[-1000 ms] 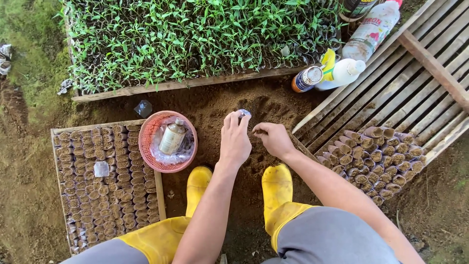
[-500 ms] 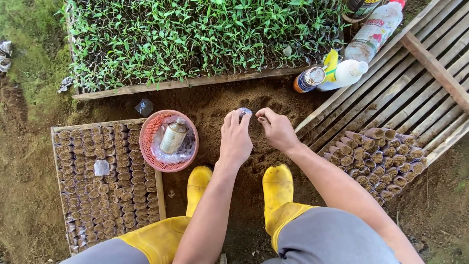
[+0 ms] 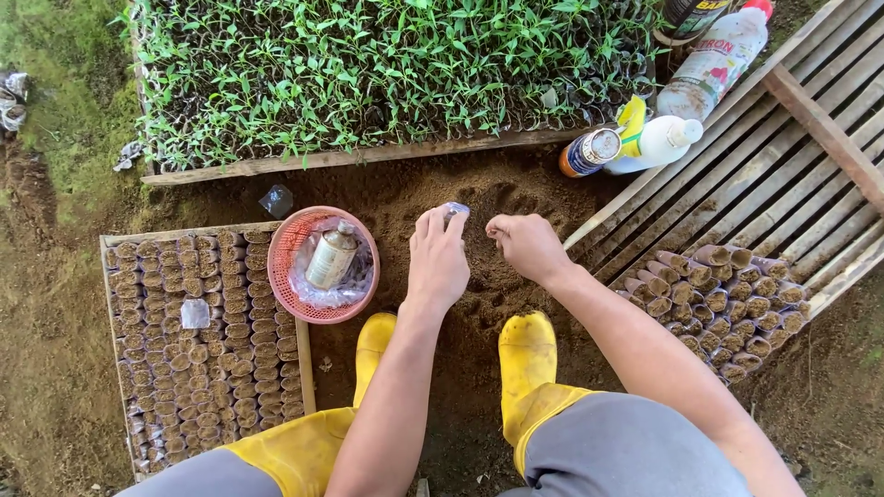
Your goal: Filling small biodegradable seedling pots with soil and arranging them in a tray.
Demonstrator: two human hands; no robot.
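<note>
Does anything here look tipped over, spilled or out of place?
Yes. A white bottle and a small can lie on their sides on the soil by the slatted wooden rack. The filled pots on that rack lean over, unlike the upright rows in the left tray.

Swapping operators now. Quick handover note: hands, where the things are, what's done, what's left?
Left hand: holds a small clear pot over the soil pile.
Right hand: loosely closed beside the pot, contents hidden.
Done: filled pots in the left tray and a cluster on the slatted rack.
Left: whether this pot is full cannot be seen.
Nearby: pink basket with a bottle, seedling bed.
</note>
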